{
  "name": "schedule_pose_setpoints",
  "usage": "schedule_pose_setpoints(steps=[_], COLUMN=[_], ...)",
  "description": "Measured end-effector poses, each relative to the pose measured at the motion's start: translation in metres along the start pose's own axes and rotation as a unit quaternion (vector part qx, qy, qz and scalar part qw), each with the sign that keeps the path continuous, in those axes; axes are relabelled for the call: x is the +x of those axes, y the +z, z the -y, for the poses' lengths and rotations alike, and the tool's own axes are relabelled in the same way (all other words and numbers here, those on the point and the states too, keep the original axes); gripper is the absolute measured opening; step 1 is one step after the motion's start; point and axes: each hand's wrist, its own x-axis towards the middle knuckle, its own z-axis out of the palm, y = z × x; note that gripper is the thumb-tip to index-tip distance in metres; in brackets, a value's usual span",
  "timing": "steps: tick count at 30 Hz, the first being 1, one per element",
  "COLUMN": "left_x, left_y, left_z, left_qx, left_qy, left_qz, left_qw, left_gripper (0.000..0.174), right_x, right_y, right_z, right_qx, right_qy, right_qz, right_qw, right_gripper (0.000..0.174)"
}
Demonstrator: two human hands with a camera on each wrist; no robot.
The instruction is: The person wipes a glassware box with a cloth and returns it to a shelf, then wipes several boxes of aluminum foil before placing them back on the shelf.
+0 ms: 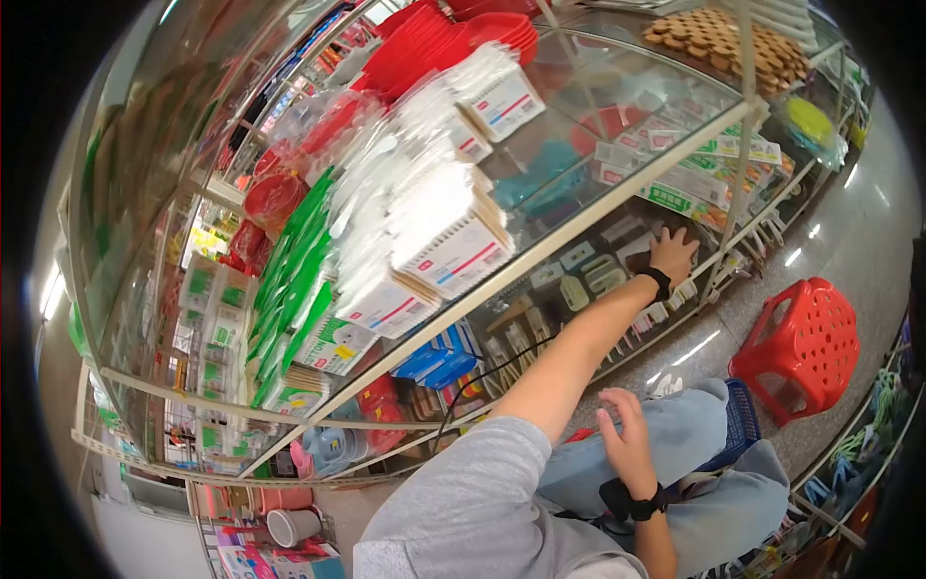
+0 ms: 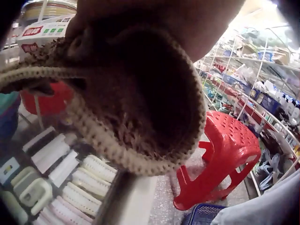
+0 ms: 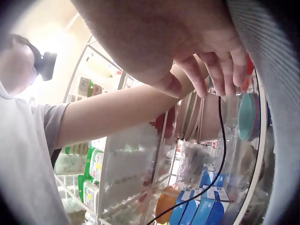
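My left hand reaches out over the lower shelf, fingers spread, beside a dark brown item. In the left wrist view a brown fuzzy cloth piece with a beige stitched edge fills the middle, curved into an open loop. The hand covers its top, and the fingertips are hidden there. Below the cloth lie white-bristled brushes and pale handled brushes. My right hand hovers near my knee with loosely bent fingers, holding nothing. In the right wrist view its fingers hang down relaxed.
A glass shelf edge runs above my left arm, with white packs on it. A red stool and a blue basket stand on the floor. A black cable hangs near blue boxes.
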Motion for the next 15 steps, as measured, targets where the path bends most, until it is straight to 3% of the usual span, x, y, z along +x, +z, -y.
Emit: schedule_pose_setpoints(steps=[5,9,15], left_x=[-0.023,-0.068,-0.097], left_y=[0.001,-0.016,-0.012], left_z=[0.001,0.002,0.012], left_qx=[-0.022,-0.144,-0.266], left_qy=[0.071,0.112,0.087], left_qz=[-0.020,-0.027,-0.005], left_qw=[0.997,0.983,0.960], left_gripper=[0.039,0.036,0.039], right_x=[0.008,0.005,0.000], right_y=[0.011,0.014,0.007], right_z=[-0.004,-0.019,-0.027], right_qx=[0.076,0.141,0.213], right_qy=[0.048,0.090,0.109], right_qz=[0.010,-0.019,-0.087], right_qw=[0.996,0.986,0.967], right_gripper=[0.026,0.036,0.051])
